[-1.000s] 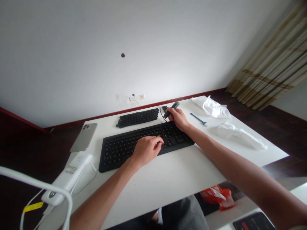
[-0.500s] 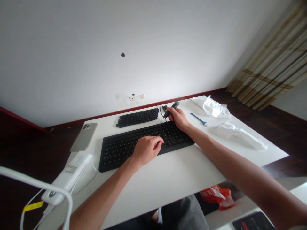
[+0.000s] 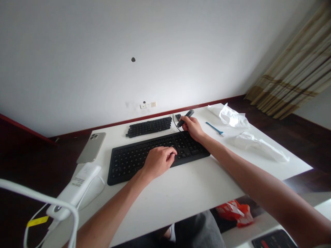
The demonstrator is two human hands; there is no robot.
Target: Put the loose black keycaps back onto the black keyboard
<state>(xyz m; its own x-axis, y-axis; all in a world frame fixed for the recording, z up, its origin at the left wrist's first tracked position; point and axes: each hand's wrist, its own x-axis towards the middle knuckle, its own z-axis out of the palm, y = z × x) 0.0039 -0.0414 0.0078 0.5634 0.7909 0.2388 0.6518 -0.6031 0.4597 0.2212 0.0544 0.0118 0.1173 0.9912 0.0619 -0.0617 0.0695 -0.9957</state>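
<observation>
A black keyboard (image 3: 144, 151) lies across the white table, its main field showing rows of small pale marks where keycaps appear to be off. My left hand (image 3: 160, 158) rests on its front middle, fingers curled and thumb against the index finger. Whatever may be between those fingers is hidden. Over the keyboard's back right, my right hand (image 3: 191, 127) is closed around a black pen-like tool (image 3: 189, 113), which tilts with its thick end up to the right. Behind the keyboard sits a block of loose black keycaps (image 3: 149, 126), and a smaller group of keycaps (image 3: 178, 117) is near the right hand.
A blue-handled brush (image 3: 214, 128) and crumpled white wrappings (image 3: 230, 117) lie on the right of the table (image 3: 181, 193). At left are a phone (image 3: 91, 148) and a white power strip (image 3: 74, 189) with a cable. An orange bag (image 3: 235, 212) shows below the front edge.
The whole view has shifted very slightly. Both hands, the tool and the keyboard hold practically the same positions.
</observation>
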